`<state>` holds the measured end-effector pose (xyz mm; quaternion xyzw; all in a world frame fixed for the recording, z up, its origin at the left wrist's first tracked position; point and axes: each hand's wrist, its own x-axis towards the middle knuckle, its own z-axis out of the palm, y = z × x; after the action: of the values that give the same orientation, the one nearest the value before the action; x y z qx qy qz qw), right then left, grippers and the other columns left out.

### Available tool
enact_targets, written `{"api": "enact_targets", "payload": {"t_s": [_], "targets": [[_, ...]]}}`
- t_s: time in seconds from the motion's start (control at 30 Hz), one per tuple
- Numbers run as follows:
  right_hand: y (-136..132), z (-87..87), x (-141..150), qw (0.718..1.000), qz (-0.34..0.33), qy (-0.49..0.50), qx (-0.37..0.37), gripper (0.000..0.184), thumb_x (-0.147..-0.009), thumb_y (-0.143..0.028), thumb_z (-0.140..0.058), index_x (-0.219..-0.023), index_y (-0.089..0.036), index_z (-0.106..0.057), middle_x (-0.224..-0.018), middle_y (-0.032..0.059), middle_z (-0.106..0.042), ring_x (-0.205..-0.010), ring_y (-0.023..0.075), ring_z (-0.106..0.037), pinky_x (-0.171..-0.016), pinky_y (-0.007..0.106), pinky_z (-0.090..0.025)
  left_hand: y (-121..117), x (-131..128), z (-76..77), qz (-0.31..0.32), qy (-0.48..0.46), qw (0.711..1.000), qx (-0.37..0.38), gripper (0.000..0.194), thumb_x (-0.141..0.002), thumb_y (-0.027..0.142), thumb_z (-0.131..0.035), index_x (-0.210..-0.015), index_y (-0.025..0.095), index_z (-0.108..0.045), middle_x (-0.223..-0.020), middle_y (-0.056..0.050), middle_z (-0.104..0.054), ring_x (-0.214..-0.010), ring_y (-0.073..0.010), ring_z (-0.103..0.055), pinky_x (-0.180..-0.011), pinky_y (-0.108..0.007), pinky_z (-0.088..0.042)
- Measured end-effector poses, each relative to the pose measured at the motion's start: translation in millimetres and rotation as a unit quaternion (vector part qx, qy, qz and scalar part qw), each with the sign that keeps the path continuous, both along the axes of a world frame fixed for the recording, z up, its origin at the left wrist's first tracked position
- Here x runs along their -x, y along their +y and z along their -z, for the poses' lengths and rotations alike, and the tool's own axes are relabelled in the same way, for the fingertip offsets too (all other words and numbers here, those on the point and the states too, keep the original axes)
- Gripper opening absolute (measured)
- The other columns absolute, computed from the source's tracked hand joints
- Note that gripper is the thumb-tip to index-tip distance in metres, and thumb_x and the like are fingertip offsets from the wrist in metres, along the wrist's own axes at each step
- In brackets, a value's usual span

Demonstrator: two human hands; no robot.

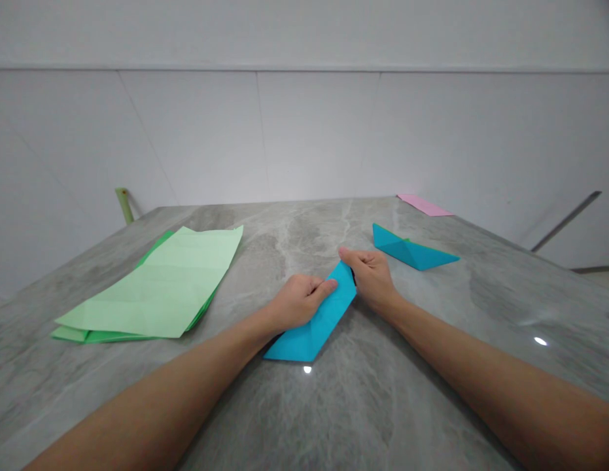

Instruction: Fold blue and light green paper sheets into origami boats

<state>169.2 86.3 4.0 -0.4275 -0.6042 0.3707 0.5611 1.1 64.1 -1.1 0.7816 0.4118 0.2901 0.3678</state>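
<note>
Ok so here's what you've got going: your left hand (298, 302) and your right hand (370, 278) are both closed on a folded piece of blue origami paper (316, 327), gripping it between them. The left one wraps over the middle of the fold, the right one pinches the upper tip, and the lower end points back toward you, sitting low over the grey marble table (367, 405). Can't really tell from this view if that end is touching the stone or lifted a bit. Just past your right hand there's a second blue folded piece (407, 250), boat-shaped, lying on the table with a tiny sliver of green showing behind it. Near the far corner, a flat pink paper sheet (424, 205) sits at the table edge. Over on your left there's a pile of green paper: a pale green creased sheet (152, 284) on top, opened out with the fold lines showing, and darker green sheets (108, 335) poking out underneath. Beyond the far left corner of the table, a pale green tube (124, 204) stands tilted in front of the white panelled wall (314, 131), and a dark metal strip (564, 221) shows against the wall on the right.
</note>
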Motion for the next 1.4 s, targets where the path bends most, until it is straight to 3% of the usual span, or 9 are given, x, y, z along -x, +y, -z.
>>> {"api": "enact_targets", "payload": {"t_s": [0.33,0.5,0.67,0.87,0.93,1.1,1.27,1.4], "targets": [[-1,1.7,2,0.998,-0.045,-0.030,0.020,0.055,-0.083,-0.055,-0.057,-0.046,-0.019,-0.039,-0.042,-0.0050,-0.036,-0.040,0.0069,-0.032,-0.040,0.023,-0.024,0,1,-3.8,-0.048,-0.025,0.997,-0.055,0.041,-0.093,0.042,-0.037,-0.058,0.019,-0.040,-0.057,0.003,-0.041,-0.055,-0.0117,-0.039,-0.052,-0.025,-0.031],[-7,5.7,8,0.993,-0.091,-0.029,0.071,0.054,-0.082,-0.057,-0.057,-0.047,-0.018,-0.046,-0.041,-0.0035,-0.043,-0.039,0.0074,-0.037,-0.040,0.022,-0.026,2,2,-4.0,-0.107,-0.029,0.990,-0.085,0.044,-0.093,0.042,-0.035,-0.057,0.019,-0.044,-0.056,0.002,-0.046,-0.055,-0.0128,-0.043,-0.055,-0.026,-0.034],[-12,8.3,17,0.990,-0.078,-0.027,0.114,0.054,-0.081,-0.060,-0.057,-0.048,-0.018,-0.052,-0.042,-0.0006,-0.052,-0.036,0.0078,-0.041,-0.039,0.022,-0.028,5,4,-2.5,-0.165,-0.059,0.980,-0.091,0.045,-0.094,0.044,-0.035,-0.059,0.018,-0.049,-0.058,0.001,-0.050,-0.057,-0.0130,-0.046,-0.059,-0.027,-0.036],[-9,7.2,13,0.998,-0.018,-0.024,0.064,0.056,-0.081,-0.058,-0.059,-0.044,-0.017,-0.050,-0.040,-0.0013,-0.049,-0.038,0.0070,-0.040,-0.041,0.022,-0.029,9,5,0.8,-0.087,-0.101,0.991,0.010,0.051,-0.090,0.053,-0.039,-0.054,0.018,-0.047,-0.051,0.003,-0.041,-0.048,-0.0104,-0.035,-0.047,-0.025,-0.028],[-9,6.7,12,0.997,-0.045,-0.002,0.070,0.056,-0.081,-0.061,-0.058,-0.047,-0.017,-0.051,-0.041,-0.0017,-0.049,-0.037,0.0071,-0.040,-0.039,0.022,-0.028,10,6,1.5,-0.098,-0.099,0.990,-0.011,0.050,-0.090,0.052,-0.039,-0.054,0.018,-0.047,-0.051,0.002,-0.043,-0.049,-0.0106,-0.037,-0.048,-0.025,-0.030],[-15,6.7,16,0.976,-0.201,-0.009,0.078,0.056,-0.081,-0.064,-0.054,-0.053,-0.016,-0.055,-0.046,-0.0009,-0.053,-0.036,0.0072,-0.041,-0.037,0.022,-0.026,12,7,3.7,-0.190,-0.120,0.974,-0.032,0.052,-0.091,0.053,-0.038,-0.054,0.019,-0.046,-0.049,0.001,-0.051,-0.046,-0.0121,-0.045,-0.047,-0.025,-0.035],[-16,7.6,16,0.977,-0.195,-0.003,0.083,0.053,-0.080,-0.063,-0.057,-0.054,-0.017,-0.053,-0.047,-0.0017,-0.054,-0.036,0.0067,-0.041,-0.038,0.021,-0.027,10,4,2.9,-0.155,-0.197,0.967,0.041,0.056,-0.091,0.060,-0.038,-0.056,0.018,-0.051,-0.050,-0.002,-0.059,-0.044,-0.0133,-0.052,-0.044,-0.025,-0.042],[-16,6.0,14,0.979,-0.188,-0.030,0.067,0.054,-0.081,-0.062,-0.056,-0.052,-0.017,-0.053,-0.044,-0.0021,-0.051,-0.036,0.0068,-0.039,-0.038,0.022,-0.027,10,2,2.0,-0.136,-0.207,0.969,0.026,0.055,-0.090,0.059,-0.042,-0.056,0.017,-0.053,-0.051,-0.001,-0.058,-0.044,-0.0112,-0.049,-0.044,-0.023,-0.041]]}}
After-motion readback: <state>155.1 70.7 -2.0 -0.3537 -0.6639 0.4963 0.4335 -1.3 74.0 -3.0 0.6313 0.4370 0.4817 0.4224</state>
